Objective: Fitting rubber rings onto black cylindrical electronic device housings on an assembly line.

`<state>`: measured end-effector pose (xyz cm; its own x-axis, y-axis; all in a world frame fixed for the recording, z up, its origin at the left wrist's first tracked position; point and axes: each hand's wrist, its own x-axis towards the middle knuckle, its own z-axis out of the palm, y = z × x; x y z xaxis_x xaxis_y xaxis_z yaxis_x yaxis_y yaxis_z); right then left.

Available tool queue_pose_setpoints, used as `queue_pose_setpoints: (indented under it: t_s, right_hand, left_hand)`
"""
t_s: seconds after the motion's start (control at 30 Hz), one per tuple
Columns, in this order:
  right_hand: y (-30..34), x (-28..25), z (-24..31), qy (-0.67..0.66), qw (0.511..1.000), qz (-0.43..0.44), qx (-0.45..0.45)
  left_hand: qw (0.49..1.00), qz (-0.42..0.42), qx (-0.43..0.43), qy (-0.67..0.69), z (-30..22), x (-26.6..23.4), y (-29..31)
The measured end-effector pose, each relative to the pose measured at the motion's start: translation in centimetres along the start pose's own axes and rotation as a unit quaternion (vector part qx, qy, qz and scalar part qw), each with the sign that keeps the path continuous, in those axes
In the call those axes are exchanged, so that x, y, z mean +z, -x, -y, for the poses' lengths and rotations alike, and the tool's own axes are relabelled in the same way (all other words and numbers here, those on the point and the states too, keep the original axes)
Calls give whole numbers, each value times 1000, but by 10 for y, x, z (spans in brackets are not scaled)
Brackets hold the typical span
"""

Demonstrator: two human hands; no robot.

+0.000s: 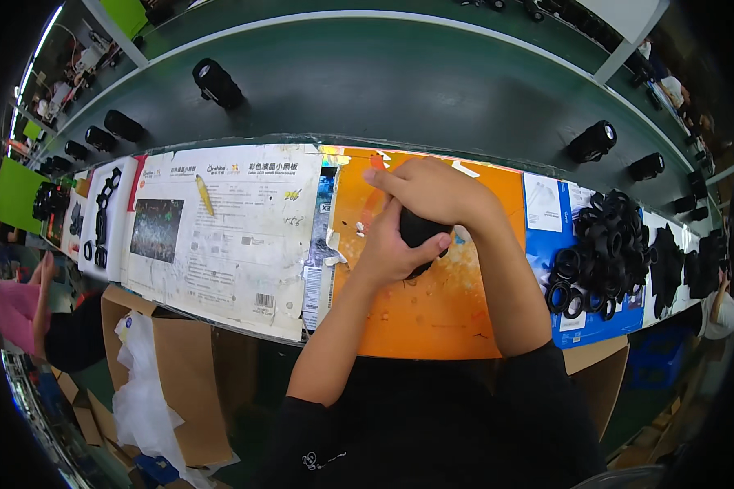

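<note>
Over an orange board (432,318), both of my hands are closed around a black rounded device (420,231), which they largely cover. My left hand (389,248) grips its near left side, with the thumb across the front. From above, my right hand (440,189) bends over its top, the fingers reaching toward the left hand. The device's underside is hidden, so I cannot tell whether it touches the board. To the right lies a heap of black rings (607,248) on a blue board (603,324).
A yellow cutter knife (205,196) lies on a white printed board (220,277) at left. Black cylindrical devices, such as one (218,84), stand along the green belt (367,73) behind. An open carton (183,375) with plastic wrap is below left. A person in pink (16,314) sits far left.
</note>
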<state>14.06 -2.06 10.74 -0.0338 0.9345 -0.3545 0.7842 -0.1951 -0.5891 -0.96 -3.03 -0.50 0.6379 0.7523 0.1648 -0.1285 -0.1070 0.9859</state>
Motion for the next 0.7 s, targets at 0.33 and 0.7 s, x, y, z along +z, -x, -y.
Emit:
queue_pose_setpoints:
  t_s: [0.33, 0.7]
  right_hand:
    - [10, 5, -9, -50, 998, -30, 13]
    - [57, 97, -27, -625, 769, -136, -19]
  left_hand:
    - [999, 19, 27, 2, 2, 4, 2]
    - [956, -71, 19, 284, -16, -22, -8]
